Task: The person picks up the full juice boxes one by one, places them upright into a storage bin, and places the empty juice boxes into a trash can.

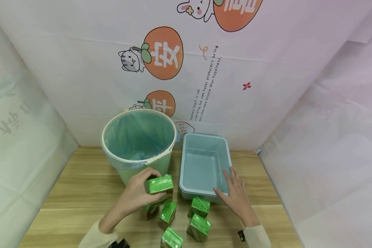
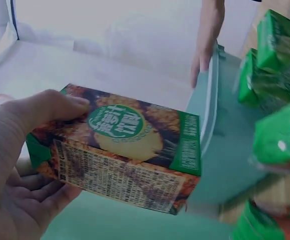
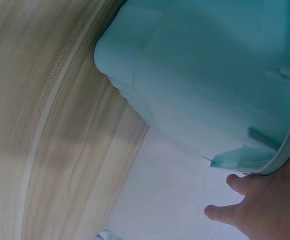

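Note:
My left hand point(image 1: 141, 191) grips a green-topped juice carton point(image 1: 161, 186) above the wooden table, in front of the bucket. In the left wrist view, the carton point(image 2: 117, 150) lies between thumb and fingers, with a pineapple picture and a green oval label on its side. Over the right side of a light-blue plastic bin point(image 1: 201, 168) is my right hand point(image 1: 237, 196), its fingers spread at the rim. The right wrist view shows that hand point(image 3: 262, 205) close by the rim, holding nothing. More juice cartons point(image 1: 199, 225) stand on the table in front of the bin.
A pale green bucket point(image 1: 145, 160) lined with a translucent bag stands left of the bin. Behind both hangs a white printed cloth point(image 1: 229, 113), with white sheets point(image 1: 328, 165) at the sides. The wooden table point(image 1: 71, 203) extends left of the bucket.

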### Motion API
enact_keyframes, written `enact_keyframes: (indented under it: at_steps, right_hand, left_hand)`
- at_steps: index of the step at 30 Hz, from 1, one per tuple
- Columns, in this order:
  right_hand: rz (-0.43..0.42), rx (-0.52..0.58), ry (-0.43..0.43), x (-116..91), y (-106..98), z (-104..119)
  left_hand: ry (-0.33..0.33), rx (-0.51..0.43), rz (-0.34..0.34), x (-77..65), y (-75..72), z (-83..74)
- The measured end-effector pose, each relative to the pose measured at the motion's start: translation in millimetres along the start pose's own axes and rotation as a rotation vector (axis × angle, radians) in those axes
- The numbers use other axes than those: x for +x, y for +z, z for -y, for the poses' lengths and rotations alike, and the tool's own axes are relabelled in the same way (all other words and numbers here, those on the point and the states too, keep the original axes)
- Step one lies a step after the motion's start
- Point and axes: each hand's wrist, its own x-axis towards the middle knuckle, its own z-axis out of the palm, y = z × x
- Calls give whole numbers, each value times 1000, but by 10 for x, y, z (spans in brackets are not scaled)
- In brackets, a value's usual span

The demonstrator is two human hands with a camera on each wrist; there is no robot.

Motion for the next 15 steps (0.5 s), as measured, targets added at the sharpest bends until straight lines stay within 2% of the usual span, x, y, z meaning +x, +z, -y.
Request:
enact_keyframes:
  at_steps: [5,10,15]
  right_hand:
    - [-13,-15,-11,-9,6,-5]
    - [-5,-8,-6,-22,34,-8]
    - [11,-10,14,-3,36,-21]
  left_hand:
    - [-11,-62,45,393,272,-20]
    - [28,-67,82,671,535,-68]
    - [17,-57,123,948,728,-57]
